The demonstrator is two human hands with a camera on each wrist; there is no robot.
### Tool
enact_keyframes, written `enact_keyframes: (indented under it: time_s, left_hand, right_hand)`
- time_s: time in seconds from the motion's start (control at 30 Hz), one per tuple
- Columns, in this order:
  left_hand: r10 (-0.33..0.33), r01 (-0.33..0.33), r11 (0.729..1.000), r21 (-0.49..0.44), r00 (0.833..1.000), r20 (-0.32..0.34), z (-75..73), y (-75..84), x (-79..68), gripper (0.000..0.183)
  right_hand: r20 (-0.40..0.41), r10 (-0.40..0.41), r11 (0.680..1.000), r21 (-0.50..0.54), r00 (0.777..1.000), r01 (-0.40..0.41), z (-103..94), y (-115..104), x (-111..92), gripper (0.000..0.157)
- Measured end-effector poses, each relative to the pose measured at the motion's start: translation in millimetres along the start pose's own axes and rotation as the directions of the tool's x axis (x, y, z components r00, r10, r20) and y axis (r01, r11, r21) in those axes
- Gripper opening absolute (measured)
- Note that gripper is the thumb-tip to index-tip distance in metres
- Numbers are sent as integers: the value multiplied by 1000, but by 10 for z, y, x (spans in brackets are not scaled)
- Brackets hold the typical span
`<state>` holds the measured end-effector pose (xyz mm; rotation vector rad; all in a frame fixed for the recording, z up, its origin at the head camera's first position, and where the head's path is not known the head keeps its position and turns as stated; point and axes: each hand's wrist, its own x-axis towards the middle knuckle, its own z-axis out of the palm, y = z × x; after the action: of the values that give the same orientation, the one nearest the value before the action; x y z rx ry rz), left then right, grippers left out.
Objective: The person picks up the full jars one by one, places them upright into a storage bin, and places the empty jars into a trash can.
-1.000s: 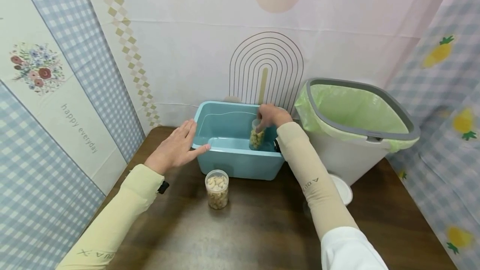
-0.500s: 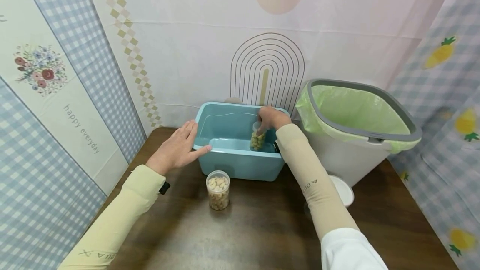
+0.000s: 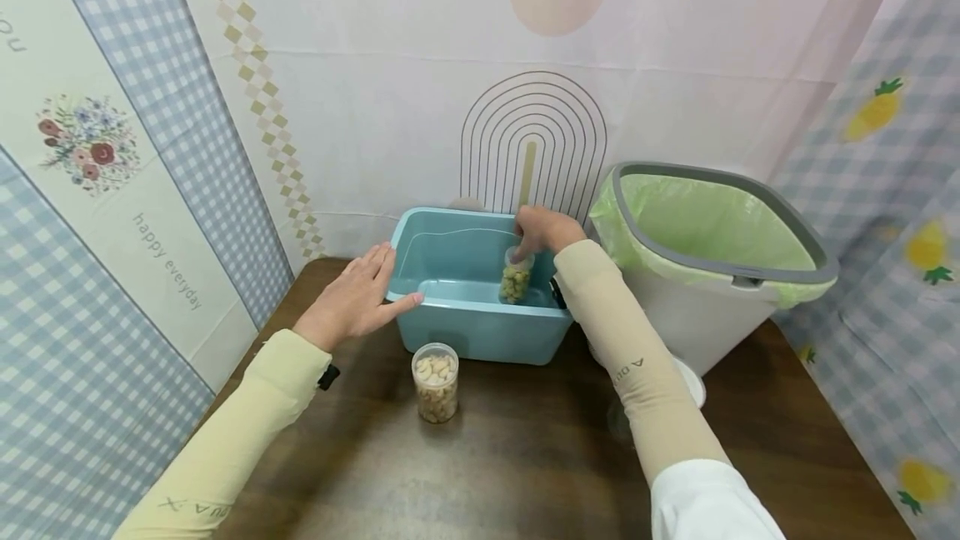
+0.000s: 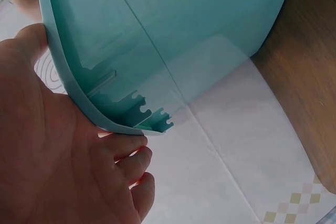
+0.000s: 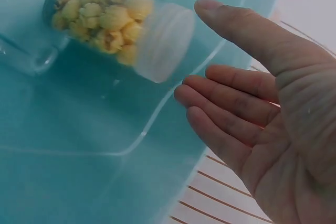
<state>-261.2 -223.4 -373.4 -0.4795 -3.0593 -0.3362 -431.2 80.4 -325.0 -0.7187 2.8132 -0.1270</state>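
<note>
A clear jar of popcorn (image 3: 515, 280) with a whitish lid (image 5: 167, 42) stands inside a blue plastic bin (image 3: 480, 332), near its right end. Just above that lid is my right hand (image 3: 546, 230); in the right wrist view its thumb and fingers are spread apart with a gap to the lid. My left hand (image 3: 348, 294) lies against the bin's left front corner, fingers extended and thumb along the front rim. The left wrist view has the left palm (image 4: 58, 145) against the rim. A second clear jar, filled with cashews (image 3: 435, 383), stands on the table before the bin.
To the right stands a grey-rimmed trash can (image 3: 712, 273) lined with a green bag. A round white lid (image 3: 692, 383) lies partly hidden by the right sleeve. The brown table (image 3: 495, 473) meets a patterned cloth backdrop (image 3: 375, 132) behind the bin.
My right hand has eased slightly up from the popcorn jar, and a little more of its lid shows. My left hand stays on the rim.
</note>
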Motion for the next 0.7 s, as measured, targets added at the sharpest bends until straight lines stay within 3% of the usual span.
enact_keyframes:
  time_s: [0.27,0.47,0.7]
  left_hand:
    - [12,-12,1000,-5,1000,-1,-23,12,-5,99]
    - [7,-7,1000,-10,1000,17,-25,18,-12,99]
    - [11,-11,1000,-15,1000,20,-35,22,-33,99]
  right_hand:
    - [-21,-27,1000,14,999,28,-253,-125,-183,59]
    - [-19,-47,999,-7,999,47,-409,-248,-311,63]
    - [-30,-141,989,-40,990,139,-520,-400,-487,59]
